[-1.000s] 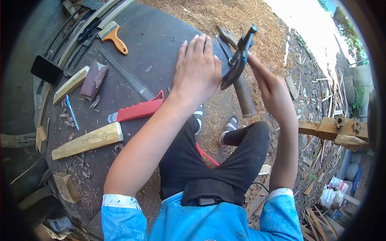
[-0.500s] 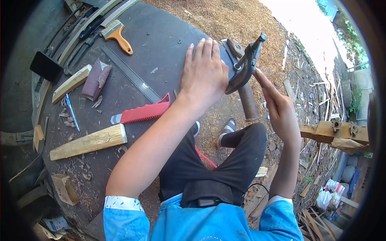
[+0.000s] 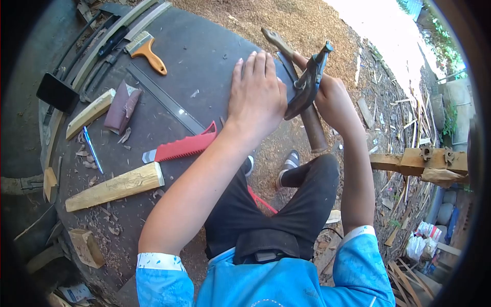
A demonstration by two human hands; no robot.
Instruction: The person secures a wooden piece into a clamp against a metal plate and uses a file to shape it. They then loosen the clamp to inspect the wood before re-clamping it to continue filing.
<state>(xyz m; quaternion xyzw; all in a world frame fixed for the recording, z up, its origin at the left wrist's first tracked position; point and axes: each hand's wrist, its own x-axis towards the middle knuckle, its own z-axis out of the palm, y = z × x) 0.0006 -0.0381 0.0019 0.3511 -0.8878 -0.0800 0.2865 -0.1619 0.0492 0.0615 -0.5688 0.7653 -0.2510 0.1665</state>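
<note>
My left hand [image 3: 257, 92] lies flat, fingers stretched, on the dark tabletop [image 3: 204, 56] near its right edge. Just beyond its fingertips and to the right is a dark metal clamp [image 3: 306, 88] at that edge. My right hand [image 3: 335, 100] is at the clamp from the right; its fingers curl behind the metal and are partly hidden. One fingertip shows beside a brown bar-like piece [image 3: 276, 40] that sticks out past the clamp. Below the clamp a brown cylindrical piece [image 3: 313, 130] slants down.
On the tabletop lie a red-handled saw [image 3: 186, 145], a metal ruler [image 3: 169, 102], a brush [image 3: 148, 53], folded sandpaper [image 3: 123, 108], a blue pen [image 3: 93, 149], a phone [image 3: 58, 92] and a tapered wood piece [image 3: 115, 188]. Shavings cover the ground [image 3: 307, 23]; a timber beam [image 3: 404, 161] stands right.
My right hand has moved up and inward, from outstretched fingers at the clamp's right side to curled behind it. The brown bar now sticks out farther to the upper left. My left hand stays flat.
</note>
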